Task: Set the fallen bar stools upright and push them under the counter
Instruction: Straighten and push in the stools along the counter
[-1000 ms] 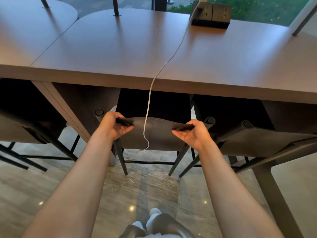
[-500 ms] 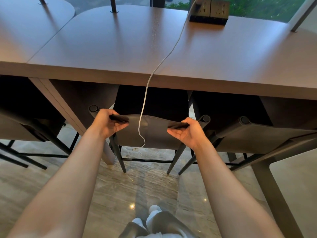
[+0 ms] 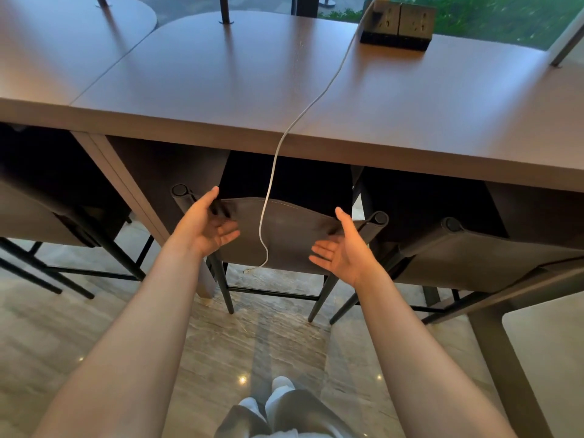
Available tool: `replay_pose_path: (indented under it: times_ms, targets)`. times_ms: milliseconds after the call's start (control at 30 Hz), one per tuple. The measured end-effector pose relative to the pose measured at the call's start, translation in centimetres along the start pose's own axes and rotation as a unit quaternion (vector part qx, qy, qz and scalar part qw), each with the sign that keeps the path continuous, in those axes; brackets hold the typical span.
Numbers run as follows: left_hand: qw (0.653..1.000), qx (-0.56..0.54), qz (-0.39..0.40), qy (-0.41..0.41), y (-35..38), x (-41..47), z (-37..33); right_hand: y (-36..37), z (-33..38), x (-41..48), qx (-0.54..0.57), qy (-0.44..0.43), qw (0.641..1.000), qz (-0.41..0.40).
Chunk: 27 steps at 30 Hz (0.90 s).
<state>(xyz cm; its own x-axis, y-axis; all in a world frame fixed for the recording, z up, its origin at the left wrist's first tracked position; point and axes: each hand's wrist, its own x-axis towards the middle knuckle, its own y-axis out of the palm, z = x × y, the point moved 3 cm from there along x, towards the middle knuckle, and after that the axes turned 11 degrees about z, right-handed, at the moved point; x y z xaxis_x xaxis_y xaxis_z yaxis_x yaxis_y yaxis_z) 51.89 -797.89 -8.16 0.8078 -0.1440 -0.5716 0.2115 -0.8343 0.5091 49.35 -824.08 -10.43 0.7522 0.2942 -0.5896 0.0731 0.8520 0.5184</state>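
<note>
A dark grey bar stool stands upright on its black legs, its seat tucked beneath the brown counter. My left hand hovers at the left end of its backrest, palm up, fingers spread and a little blurred. My right hand is at the right end, also open and holding nothing. A second stool stands upright to the right, partly under the counter. A third stool sits under the counter at the left.
A white cable runs from a black socket box over the counter's edge and hangs in front of the middle stool. A counter leg stands at the right. Marble floor lies below, with my feet at the bottom.
Both hands gripped the backrest's top edge in the earlier frames; now they have let go and opened. The stool sits a little further under the counter.
</note>
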Motion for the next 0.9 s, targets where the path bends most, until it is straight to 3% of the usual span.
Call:
replay_pose_path:
  times_ms: [133,267,667,900]
  targets:
    - [0.994,-0.097,0.006,0.054,-0.3,-2.0,1.2,0.6,-1.0,-1.0,-0.032,0.020,0.999,0.038]
    - [0.987,-0.125,0.013,0.097,-0.4,-4.7,2.5,1.6,-1.5,-1.8,-0.057,0.021,0.995,0.083]
    - [0.972,-0.105,-0.076,0.194,-7.5,-16.0,4.3,11.1,-7.8,-3.3,-0.135,0.055,0.968,0.204]
    - [0.961,-0.082,-0.127,0.233,-14.7,-24.6,4.1,19.2,-14.6,-6.1,-0.163,0.045,0.958,0.233]
